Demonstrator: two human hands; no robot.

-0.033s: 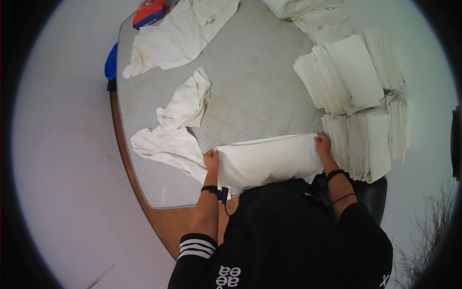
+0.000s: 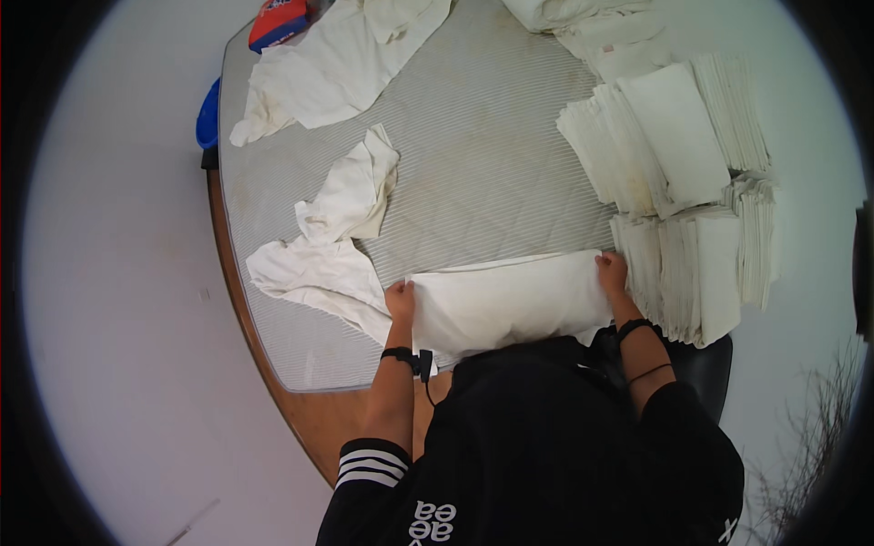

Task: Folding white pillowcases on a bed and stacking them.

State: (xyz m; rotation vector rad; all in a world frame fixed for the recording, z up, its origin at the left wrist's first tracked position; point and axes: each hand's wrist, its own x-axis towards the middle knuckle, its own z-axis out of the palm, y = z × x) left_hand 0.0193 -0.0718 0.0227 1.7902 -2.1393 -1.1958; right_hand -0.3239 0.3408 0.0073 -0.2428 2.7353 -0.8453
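Nothing has really shifted since the earlier frame, both hands sit on the same ends of the cloth.

Head view: the left hand [image 2: 399, 300] pinches the left edge of the folded white cloth [image 2: 510, 300], and the right hand [image 2: 612, 273] is closed on its right edge, so it's stretched flat between them on the near part of the padded table cover [image 2: 482, 173]. Crumpled cloths [image 2: 341, 227] lie just to the left, and stacks of folded cloths [image 2: 683, 182] sit to the right, the nearest one just beside the right hand.

Looks to me like mid-fold, smoothing the long panel. Next move probably needs both ends brought together evenly so the edges line up.
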